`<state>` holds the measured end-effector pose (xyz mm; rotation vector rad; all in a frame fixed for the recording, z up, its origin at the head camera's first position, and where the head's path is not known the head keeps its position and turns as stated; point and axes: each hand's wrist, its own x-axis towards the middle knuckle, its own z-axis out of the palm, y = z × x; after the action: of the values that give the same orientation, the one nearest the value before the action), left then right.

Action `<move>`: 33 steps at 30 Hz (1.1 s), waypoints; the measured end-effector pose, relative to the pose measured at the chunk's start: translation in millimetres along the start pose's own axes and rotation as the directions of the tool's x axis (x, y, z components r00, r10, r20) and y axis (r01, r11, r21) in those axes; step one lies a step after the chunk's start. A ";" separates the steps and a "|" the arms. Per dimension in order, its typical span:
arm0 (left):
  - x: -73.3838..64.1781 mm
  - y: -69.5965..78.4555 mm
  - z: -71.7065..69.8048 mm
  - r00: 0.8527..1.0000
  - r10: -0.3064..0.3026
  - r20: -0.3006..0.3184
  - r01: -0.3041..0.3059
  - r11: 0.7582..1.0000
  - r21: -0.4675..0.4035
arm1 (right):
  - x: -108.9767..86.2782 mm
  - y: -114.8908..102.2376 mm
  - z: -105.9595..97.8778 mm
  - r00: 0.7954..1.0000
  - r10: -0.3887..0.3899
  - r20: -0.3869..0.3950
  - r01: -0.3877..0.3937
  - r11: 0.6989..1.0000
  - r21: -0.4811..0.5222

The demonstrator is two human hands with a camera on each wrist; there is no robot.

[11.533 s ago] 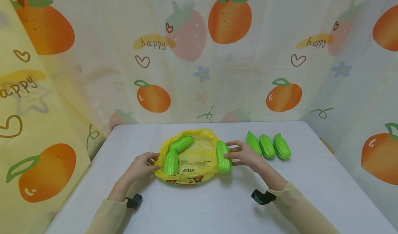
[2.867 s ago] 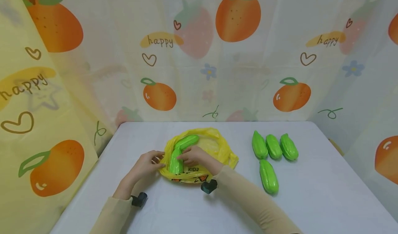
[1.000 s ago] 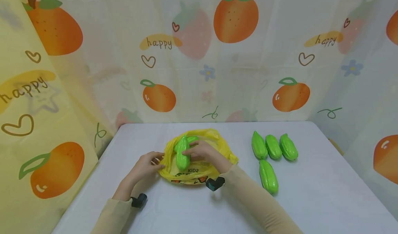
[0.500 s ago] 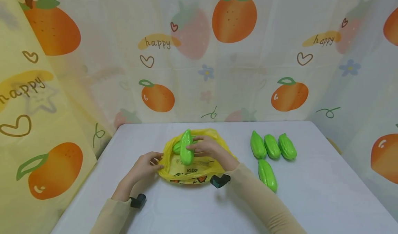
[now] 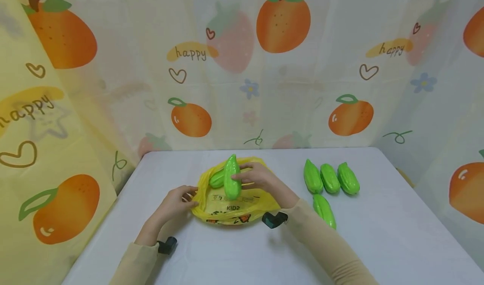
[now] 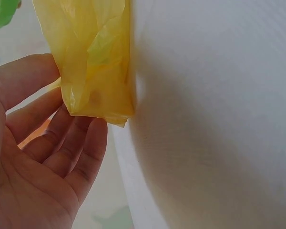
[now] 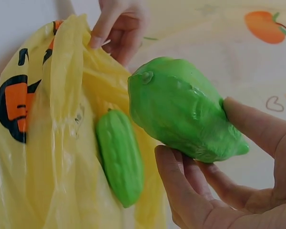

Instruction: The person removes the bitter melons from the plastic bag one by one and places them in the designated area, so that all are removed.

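My left hand [image 5: 177,203] pinches the left rim of a yellow plastic bag [image 5: 242,217], which lies with its mouth open on the table. In the left wrist view, thumb and fingers sit on either side of the bag's thin edge [image 6: 86,90]. My right hand [image 5: 259,178] holds a shiny, lumpy green gourd [image 5: 232,180] over the bag's mouth, pointed end up and away. Close up in the right wrist view, thumb and fingertips grip the held gourd [image 7: 181,109] from both sides. A second green gourd [image 7: 119,157] lies inside the bag, partly hidden in the head view.
Right of the bag, several green gourds lie on the white table [image 5: 385,226]: three in a row, including a middle gourd [image 5: 330,178], and a nearer gourd [image 5: 324,209] partly behind my right sleeve. A fruit-print curtain [image 5: 295,79] hangs around the back and sides.
Earlier a gourd went from the bag to the table's right. Now my right hand has lifted another out of the bag, moving up and rightward. My left hand stays at the rim.
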<state>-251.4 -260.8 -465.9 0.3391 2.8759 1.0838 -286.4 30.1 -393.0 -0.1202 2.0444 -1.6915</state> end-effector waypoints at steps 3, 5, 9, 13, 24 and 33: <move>0.9 -0.4 0.3 1.000 -0.003 -0.001 0.003 1.000 0.007 | -2.2 0.7 -4.0 1.000 -0.008 0.007 0.008 1.000 0.000; 1.4 -0.8 0.5 1.000 -0.006 -0.001 0.006 1.000 0.012 | -4.0 1.1 -6.5 1.000 -0.004 0.005 0.004 1.000 0.000; 1.9 -1.0 0.9 1.000 -0.007 -0.001 0.007 1.000 0.017 | -8.9 1.9 -10.9 1.000 -0.008 0.004 0.008 1.000 -0.006; 1.6 -0.2 0.9 1.000 -0.009 0.002 0.009 1.000 0.011 | -14.9 2.9 -14.4 1.000 -0.016 -0.008 0.016 1.000 -0.009; 0.4 1.1 1.2 1.000 -0.004 0.002 0.004 1.000 0.012 | -26.0 6.6 -29.2 0.999 -0.047 0.004 0.047 0.999 -0.007; 1.5 -3.0 2.2 1.000 0.003 0.007 -0.003 1.000 -0.007 | -38.3 8.9 -45.2 0.997 -0.071 0.018 0.071 0.997 0.000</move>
<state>-253.2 -261.2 -469.5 0.3468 2.8659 1.0903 -269.3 86.9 -384.3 -0.2095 2.0492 -1.7260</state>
